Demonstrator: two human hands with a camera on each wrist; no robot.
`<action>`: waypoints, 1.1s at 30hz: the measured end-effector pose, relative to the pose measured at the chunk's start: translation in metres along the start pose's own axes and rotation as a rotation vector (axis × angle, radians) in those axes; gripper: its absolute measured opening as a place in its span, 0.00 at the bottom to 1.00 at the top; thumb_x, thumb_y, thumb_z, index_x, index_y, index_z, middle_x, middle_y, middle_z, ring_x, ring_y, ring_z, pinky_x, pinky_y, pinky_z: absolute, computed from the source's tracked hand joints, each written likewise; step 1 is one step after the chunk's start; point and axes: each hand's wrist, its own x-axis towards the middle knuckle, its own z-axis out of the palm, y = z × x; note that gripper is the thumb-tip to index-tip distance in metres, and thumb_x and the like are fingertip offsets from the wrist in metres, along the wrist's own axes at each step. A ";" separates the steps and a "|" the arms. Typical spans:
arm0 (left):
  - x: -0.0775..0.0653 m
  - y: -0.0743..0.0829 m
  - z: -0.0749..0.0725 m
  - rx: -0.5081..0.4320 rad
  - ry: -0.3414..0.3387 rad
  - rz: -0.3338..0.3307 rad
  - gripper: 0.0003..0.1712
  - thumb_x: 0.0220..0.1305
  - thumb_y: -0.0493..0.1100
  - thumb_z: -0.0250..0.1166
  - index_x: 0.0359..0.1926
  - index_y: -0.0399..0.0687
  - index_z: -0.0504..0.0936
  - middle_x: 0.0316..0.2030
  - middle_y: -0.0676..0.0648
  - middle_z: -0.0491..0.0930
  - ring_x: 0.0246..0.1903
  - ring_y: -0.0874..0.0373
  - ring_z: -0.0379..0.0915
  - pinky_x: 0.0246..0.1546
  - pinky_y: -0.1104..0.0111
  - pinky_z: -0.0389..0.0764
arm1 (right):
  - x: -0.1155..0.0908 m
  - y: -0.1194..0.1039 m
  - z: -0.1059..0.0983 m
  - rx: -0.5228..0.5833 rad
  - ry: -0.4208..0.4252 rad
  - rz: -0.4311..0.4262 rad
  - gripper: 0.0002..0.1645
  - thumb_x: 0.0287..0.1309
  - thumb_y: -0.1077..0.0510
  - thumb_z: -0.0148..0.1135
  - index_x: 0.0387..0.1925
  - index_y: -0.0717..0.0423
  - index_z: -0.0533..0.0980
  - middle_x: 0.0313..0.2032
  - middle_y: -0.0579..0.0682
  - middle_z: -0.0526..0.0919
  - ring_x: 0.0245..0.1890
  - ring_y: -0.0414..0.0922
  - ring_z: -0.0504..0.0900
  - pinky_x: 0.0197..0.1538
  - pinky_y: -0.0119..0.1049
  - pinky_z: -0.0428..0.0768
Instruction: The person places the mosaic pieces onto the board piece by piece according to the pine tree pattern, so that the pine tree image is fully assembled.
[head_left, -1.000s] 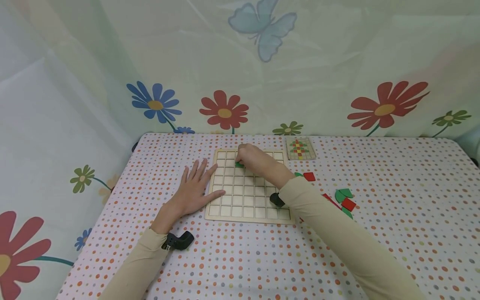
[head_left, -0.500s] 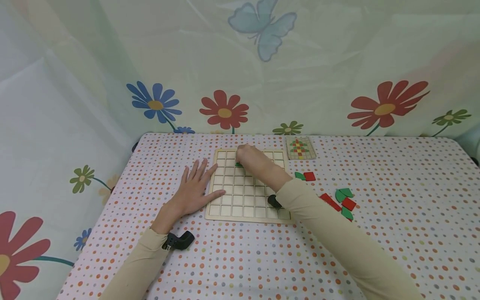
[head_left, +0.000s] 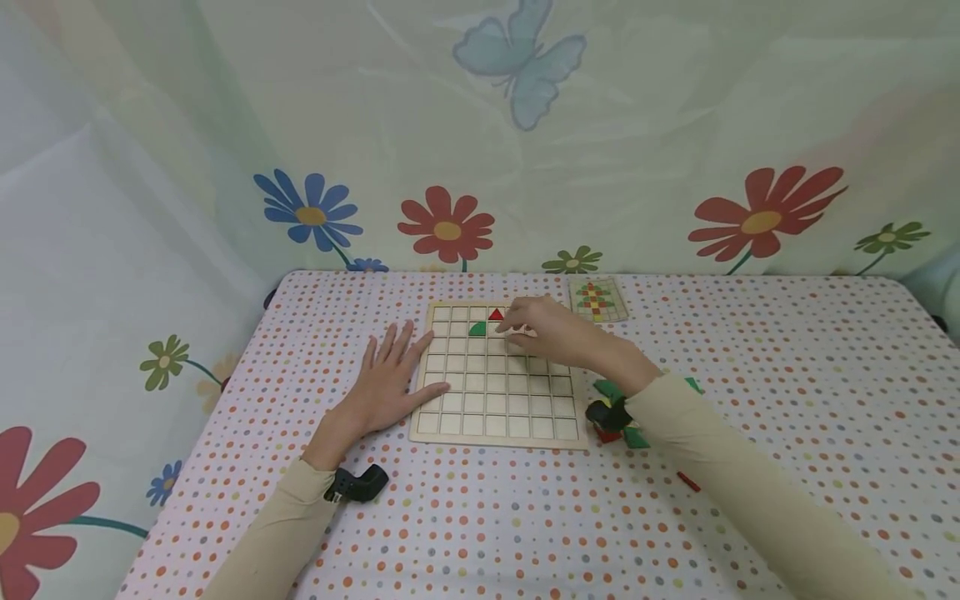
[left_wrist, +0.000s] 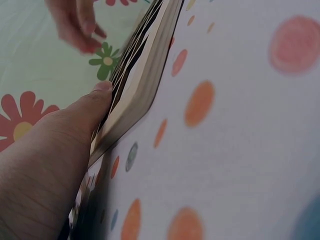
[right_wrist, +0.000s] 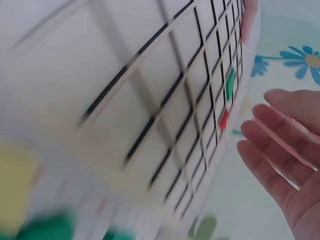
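Pale wooden grid board (head_left: 487, 403): left hand (head_left: 384, 387) spread at edge; right hand (head_left: 551, 329) relaxed, near flat red triangle (head_left: 497, 315), green quarter-circle (head_left: 478, 329). Right wrist camera (head_left: 604, 414) partly hides loose tiles (head_left: 636, 438).

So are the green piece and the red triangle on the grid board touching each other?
Apart: the right wrist view shows a strip of bare board between the green piece and the red triangle.
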 end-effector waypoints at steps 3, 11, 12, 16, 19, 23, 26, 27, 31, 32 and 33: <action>0.000 0.001 -0.002 -0.001 0.004 0.003 0.53 0.71 0.69 0.59 0.85 0.51 0.50 0.83 0.38 0.37 0.82 0.38 0.26 0.78 0.38 0.30 | -0.029 0.007 -0.011 -0.028 -0.004 0.062 0.12 0.67 0.64 0.70 0.50 0.61 0.87 0.49 0.55 0.86 0.49 0.52 0.84 0.51 0.48 0.85; 0.000 0.002 0.000 0.005 0.015 0.011 0.52 0.72 0.68 0.60 0.85 0.50 0.51 0.83 0.37 0.38 0.82 0.37 0.27 0.78 0.38 0.31 | -0.099 0.042 -0.024 -0.049 0.054 0.164 0.13 0.60 0.66 0.75 0.48 0.62 0.87 0.48 0.57 0.85 0.47 0.55 0.83 0.48 0.51 0.86; 0.000 0.001 0.000 0.004 0.016 0.011 0.52 0.72 0.68 0.60 0.85 0.50 0.51 0.83 0.37 0.38 0.82 0.38 0.27 0.78 0.38 0.31 | -0.103 0.046 -0.024 -0.044 0.056 0.178 0.14 0.60 0.66 0.75 0.48 0.62 0.87 0.47 0.56 0.85 0.46 0.54 0.82 0.47 0.50 0.86; 0.000 0.000 0.000 -0.007 0.012 0.010 0.52 0.72 0.68 0.60 0.85 0.50 0.51 0.83 0.37 0.38 0.82 0.38 0.26 0.78 0.38 0.31 | -0.114 0.060 -0.023 -0.035 0.053 0.200 0.17 0.59 0.65 0.76 0.50 0.63 0.86 0.48 0.57 0.83 0.44 0.52 0.80 0.44 0.48 0.85; 0.000 0.000 0.001 -0.010 0.010 0.011 0.53 0.72 0.68 0.60 0.85 0.50 0.50 0.83 0.37 0.37 0.82 0.38 0.26 0.78 0.39 0.30 | -0.115 0.065 -0.021 -0.024 0.051 0.212 0.18 0.59 0.65 0.76 0.52 0.64 0.86 0.47 0.56 0.83 0.41 0.49 0.79 0.42 0.44 0.84; 0.001 0.000 0.003 -0.012 0.007 0.006 0.53 0.72 0.69 0.59 0.85 0.51 0.50 0.84 0.38 0.37 0.82 0.40 0.25 0.78 0.40 0.29 | -0.110 0.069 -0.018 -0.023 0.052 0.252 0.19 0.58 0.66 0.77 0.52 0.66 0.86 0.45 0.57 0.83 0.40 0.50 0.81 0.42 0.44 0.85; 0.001 0.000 0.003 -0.015 0.008 0.005 0.52 0.72 0.69 0.59 0.85 0.51 0.50 0.84 0.39 0.37 0.82 0.40 0.25 0.78 0.40 0.29 | -0.106 0.072 -0.017 -0.013 0.068 0.274 0.18 0.56 0.67 0.77 0.50 0.67 0.86 0.43 0.57 0.84 0.40 0.51 0.82 0.42 0.45 0.86; 0.001 0.000 0.003 -0.014 0.008 0.004 0.52 0.72 0.69 0.58 0.85 0.51 0.50 0.84 0.39 0.37 0.82 0.40 0.25 0.78 0.40 0.29 | -0.104 0.072 -0.017 -0.007 0.072 0.284 0.17 0.56 0.67 0.77 0.49 0.67 0.87 0.42 0.56 0.84 0.40 0.51 0.82 0.42 0.44 0.86; 0.001 -0.001 0.002 -0.013 0.015 0.015 0.52 0.72 0.68 0.60 0.85 0.51 0.51 0.84 0.38 0.37 0.82 0.39 0.26 0.78 0.39 0.30 | -0.098 0.075 -0.017 0.031 0.067 0.329 0.15 0.57 0.68 0.77 0.47 0.67 0.87 0.41 0.57 0.84 0.39 0.51 0.82 0.42 0.44 0.85; 0.001 -0.002 0.002 -0.013 0.018 0.017 0.52 0.72 0.68 0.60 0.85 0.50 0.51 0.84 0.38 0.37 0.82 0.38 0.26 0.78 0.39 0.30 | -0.097 0.076 -0.017 0.042 0.057 0.352 0.16 0.57 0.67 0.77 0.47 0.67 0.87 0.42 0.57 0.84 0.40 0.51 0.82 0.43 0.45 0.85; 0.001 -0.002 0.002 -0.011 0.019 0.018 0.53 0.72 0.68 0.60 0.85 0.51 0.50 0.84 0.38 0.37 0.82 0.38 0.26 0.78 0.39 0.30 | -0.095 0.076 -0.017 0.052 0.047 0.371 0.16 0.58 0.67 0.77 0.48 0.67 0.87 0.43 0.58 0.85 0.40 0.52 0.82 0.44 0.47 0.86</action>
